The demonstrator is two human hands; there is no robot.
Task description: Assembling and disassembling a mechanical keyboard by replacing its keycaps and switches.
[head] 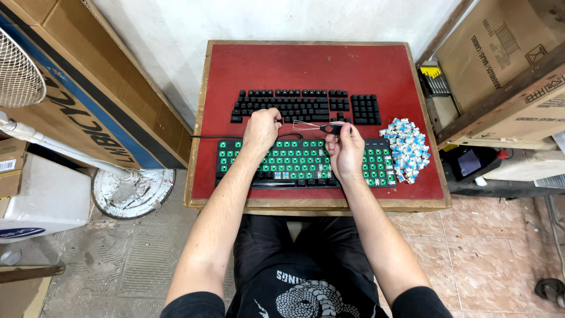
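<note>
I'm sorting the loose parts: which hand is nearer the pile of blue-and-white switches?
Right. The right hand holds a wire puller beside the pile of switches; the left hand is farther off, over the keycaps.

Red table top (312,65), black keycaps (294,105), green-plated keyboard (294,160) (blue-and-white switches (406,147) heaped beside).

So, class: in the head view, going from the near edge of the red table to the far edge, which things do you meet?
Stripped keyboard with green sockets → wire keycap puller → black keyboard.
</note>
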